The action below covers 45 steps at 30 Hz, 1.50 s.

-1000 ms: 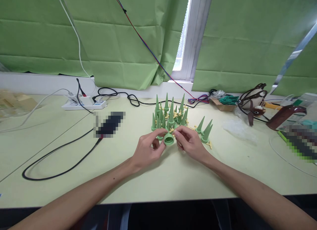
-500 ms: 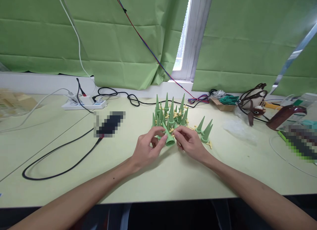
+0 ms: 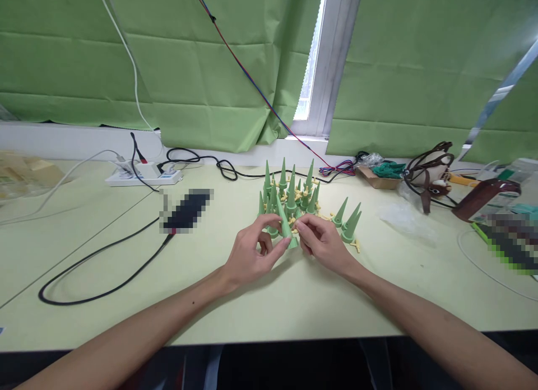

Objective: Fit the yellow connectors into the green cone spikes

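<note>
My left hand (image 3: 251, 255) and my right hand (image 3: 323, 241) meet over the pale green table (image 3: 269, 300), both pinching one green plastic cone (image 3: 286, 226) that stands nearly upright, tip up. The right fingers also press a small yellowish piece against the cone's side. Just behind stands a cluster of upright green cones with yellow connectors (image 3: 289, 191). To the right, three more green cones (image 3: 348, 219) lean together, with a loose yellow connector (image 3: 356, 246) beside them.
A black cable (image 3: 96, 261) loops across the left of the table to a white power strip (image 3: 140, 176). A clear plastic bag (image 3: 403, 216), a cardboard tray (image 3: 378, 180), a brown-strapped object (image 3: 428, 174) and clutter fill the right. Green curtains (image 3: 189, 70) hang behind.
The held cone has been turned from lying with its open end facing me to standing nearly upright, tip up. Both hands stay in the same place.
</note>
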Each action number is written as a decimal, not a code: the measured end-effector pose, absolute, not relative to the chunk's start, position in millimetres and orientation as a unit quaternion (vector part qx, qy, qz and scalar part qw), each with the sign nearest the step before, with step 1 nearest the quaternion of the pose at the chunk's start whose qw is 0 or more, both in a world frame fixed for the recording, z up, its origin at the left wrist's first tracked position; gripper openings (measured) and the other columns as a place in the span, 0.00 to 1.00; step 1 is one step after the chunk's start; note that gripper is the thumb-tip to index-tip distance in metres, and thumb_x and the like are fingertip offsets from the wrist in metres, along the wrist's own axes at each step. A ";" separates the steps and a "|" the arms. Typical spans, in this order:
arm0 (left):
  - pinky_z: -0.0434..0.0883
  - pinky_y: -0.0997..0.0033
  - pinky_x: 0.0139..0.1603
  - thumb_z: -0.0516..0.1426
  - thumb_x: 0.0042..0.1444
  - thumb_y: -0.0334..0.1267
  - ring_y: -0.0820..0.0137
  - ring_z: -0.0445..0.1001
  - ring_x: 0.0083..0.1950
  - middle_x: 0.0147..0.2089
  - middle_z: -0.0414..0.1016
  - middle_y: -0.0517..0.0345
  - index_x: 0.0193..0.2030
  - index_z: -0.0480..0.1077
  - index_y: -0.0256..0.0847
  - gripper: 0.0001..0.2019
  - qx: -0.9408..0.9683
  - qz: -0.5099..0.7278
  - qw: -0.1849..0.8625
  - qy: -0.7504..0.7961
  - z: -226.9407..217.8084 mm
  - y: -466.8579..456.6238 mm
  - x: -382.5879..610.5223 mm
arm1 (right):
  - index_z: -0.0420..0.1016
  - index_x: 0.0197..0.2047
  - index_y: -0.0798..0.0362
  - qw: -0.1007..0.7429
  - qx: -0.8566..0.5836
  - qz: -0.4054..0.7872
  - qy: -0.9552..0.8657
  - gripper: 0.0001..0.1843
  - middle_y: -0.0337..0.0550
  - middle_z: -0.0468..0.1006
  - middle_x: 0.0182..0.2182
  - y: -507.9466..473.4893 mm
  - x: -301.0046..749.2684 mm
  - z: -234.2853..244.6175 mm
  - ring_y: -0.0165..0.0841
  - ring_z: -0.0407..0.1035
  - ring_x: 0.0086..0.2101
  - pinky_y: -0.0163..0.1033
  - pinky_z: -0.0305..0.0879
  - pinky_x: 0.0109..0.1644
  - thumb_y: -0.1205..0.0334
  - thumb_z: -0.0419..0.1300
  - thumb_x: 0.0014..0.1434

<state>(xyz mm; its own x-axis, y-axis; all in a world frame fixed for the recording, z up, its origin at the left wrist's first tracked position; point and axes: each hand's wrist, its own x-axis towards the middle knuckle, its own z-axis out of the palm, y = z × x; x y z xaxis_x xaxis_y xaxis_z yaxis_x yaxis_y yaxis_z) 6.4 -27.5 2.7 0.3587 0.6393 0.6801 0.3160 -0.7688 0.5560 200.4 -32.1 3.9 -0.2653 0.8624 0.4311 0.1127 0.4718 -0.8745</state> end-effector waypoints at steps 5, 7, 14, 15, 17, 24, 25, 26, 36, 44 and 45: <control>0.64 0.83 0.18 0.61 0.59 0.35 0.85 0.67 0.18 0.41 0.71 0.60 0.53 0.61 0.43 0.18 0.809 0.477 0.186 0.291 3.1 -28.1 6.4 | 0.69 0.34 0.53 0.490 -0.356 0.368 -0.706 0.17 0.30 0.61 0.16 -32.1 200.0 4.9 0.26 0.55 0.17 0.35 0.52 0.23 0.50 0.53 0.69; 0.65 0.83 0.18 0.61 0.58 0.34 0.85 0.67 0.19 0.43 0.71 0.59 0.55 0.60 0.43 0.20 0.809 0.473 0.193 0.289 2.3 -28.2 6.2 | 0.69 0.34 0.53 0.488 -0.360 0.366 -0.706 0.17 0.30 0.61 0.16 -32.4 199.8 4.9 0.26 0.55 0.16 0.35 0.52 0.23 0.50 0.52 0.69; 0.66 0.82 0.18 0.62 0.57 0.33 0.86 0.67 0.18 0.48 0.71 0.56 0.58 0.56 0.45 0.25 0.803 0.483 0.199 0.285 0.4 -28.6 7.1 | 0.68 0.34 0.53 0.488 -0.364 0.366 -0.704 0.17 0.30 0.62 0.16 -32.6 199.4 4.4 0.25 0.55 0.17 0.34 0.53 0.24 0.49 0.52 0.69; 0.66 0.82 0.18 0.62 0.57 0.33 0.86 0.66 0.18 0.48 0.72 0.55 0.59 0.56 0.45 0.25 0.804 0.484 0.199 0.284 0.2 -28.6 7.3 | 0.67 0.34 0.53 0.488 -0.364 0.367 -0.703 0.17 0.30 0.62 0.16 -32.6 199.3 4.7 0.25 0.55 0.17 0.34 0.53 0.24 0.49 0.52 0.69; 0.67 0.82 0.19 0.61 0.58 0.32 0.85 0.67 0.19 0.48 0.73 0.55 0.59 0.56 0.45 0.26 0.806 0.482 0.196 0.281 -0.1 -28.4 7.4 | 0.67 0.33 0.52 0.488 -0.365 0.370 -0.702 0.18 0.30 0.62 0.16 -32.8 199.0 5.3 0.26 0.55 0.17 0.34 0.53 0.23 0.49 0.52 0.69; 0.68 0.79 0.23 0.56 0.61 0.28 0.83 0.65 0.23 0.46 0.72 0.53 0.53 0.67 0.42 0.14 0.845 0.468 0.116 0.231 1.1 -25.1 6.6 | 0.66 0.32 0.52 0.485 -0.366 0.370 -0.703 0.19 0.31 0.62 0.16 -34.4 198.1 6.4 0.26 0.54 0.17 0.34 0.52 0.23 0.47 0.53 0.68; 0.68 0.78 0.24 0.55 0.61 0.27 0.83 0.64 0.23 0.47 0.71 0.53 0.51 0.68 0.42 0.12 0.851 0.464 0.102 0.222 1.3 -24.5 6.3 | 0.66 0.32 0.52 0.483 -0.365 0.371 -0.704 0.19 0.31 0.62 0.16 -34.3 198.1 6.2 0.26 0.54 0.17 0.34 0.52 0.23 0.47 0.53 0.68; 0.68 0.78 0.25 0.54 0.61 0.26 0.83 0.64 0.23 0.47 0.70 0.52 0.50 0.69 0.42 0.12 0.857 0.459 0.092 0.216 1.4 -23.9 5.9 | 0.65 0.32 0.52 0.482 -0.364 0.372 -0.705 0.19 0.31 0.62 0.16 -34.1 198.0 6.0 0.26 0.55 0.17 0.34 0.52 0.24 0.47 0.52 0.68; 0.69 0.77 0.26 0.55 0.61 0.25 0.85 0.64 0.24 0.48 0.64 0.53 0.50 0.70 0.43 0.13 0.858 0.456 0.076 0.224 0.1 -21.4 4.2 | 0.66 0.32 0.52 0.484 -0.361 0.380 -0.701 0.19 0.30 0.61 0.16 -34.4 198.1 5.9 0.26 0.55 0.17 0.35 0.52 0.24 0.47 0.53 0.68; 0.64 0.79 0.24 0.59 0.59 0.31 0.78 0.62 0.25 0.29 0.64 0.65 0.45 0.68 0.42 0.09 0.823 0.477 0.096 0.294 -3.3 -19.8 5.8 | 0.67 0.32 0.52 0.483 -0.370 0.371 -0.702 0.19 0.31 0.61 0.16 -33.8 198.4 5.5 0.26 0.55 0.17 0.35 0.52 0.24 0.46 0.53 0.68; 0.64 0.80 0.24 0.60 0.58 0.31 0.78 0.63 0.24 0.27 0.64 0.67 0.47 0.67 0.42 0.10 0.821 0.471 0.104 0.306 -4.2 -19.8 5.5 | 0.67 0.33 0.52 0.482 -0.370 0.370 -0.703 0.19 0.31 0.61 0.16 -33.6 198.5 5.4 0.26 0.55 0.17 0.35 0.52 0.24 0.46 0.53 0.68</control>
